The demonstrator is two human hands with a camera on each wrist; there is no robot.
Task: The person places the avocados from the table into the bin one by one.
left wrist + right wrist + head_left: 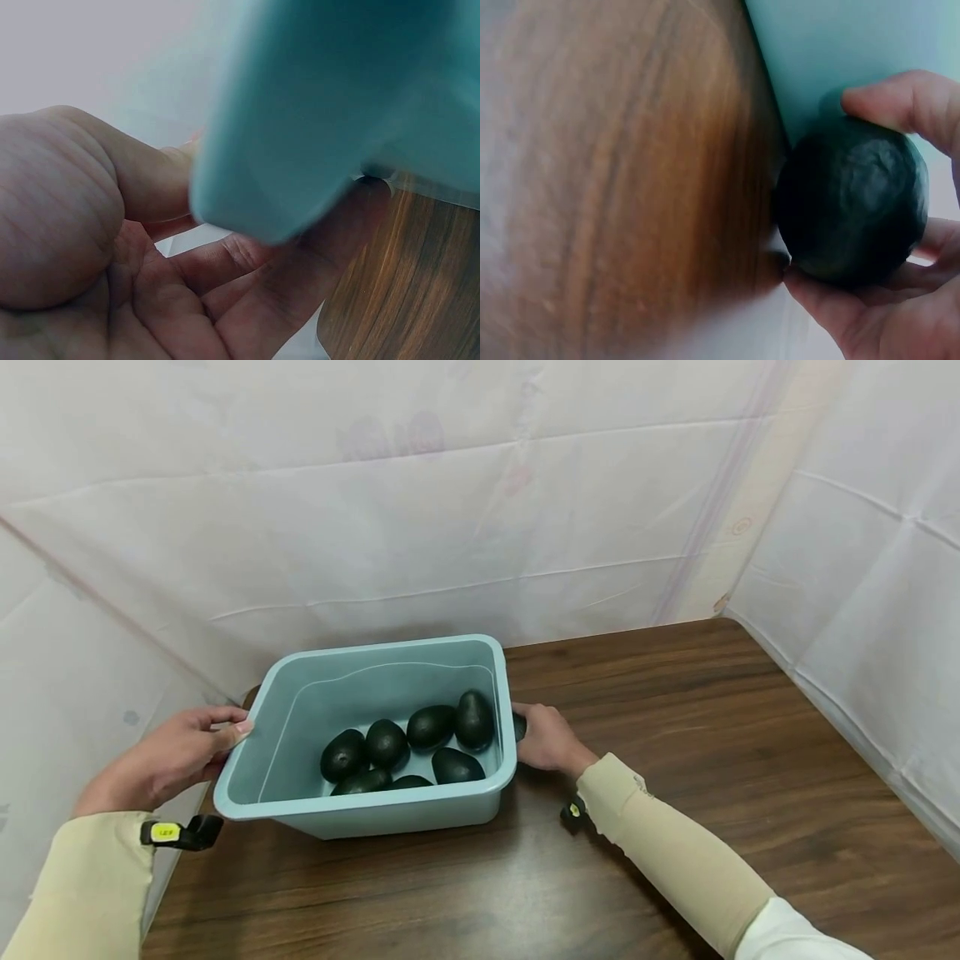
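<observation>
A light blue plastic tub (262,760) stands on the brown wooden table (675,735) and holds several dark green avocados (431,727). My left hand (172,756) grips the tub's left rim (300,135), thumb on top and fingers under the edge. My right hand (547,739) is at the tub's right side, outside the wall, and holds one dark avocado (851,199) between fingers and thumb, close against the tub wall (855,52) and just above the table.
White sheeting (450,510) closes in the table at the back, left and right. The tub sits at the table's back left corner. Bare tabletop stretches to the right and toward the front.
</observation>
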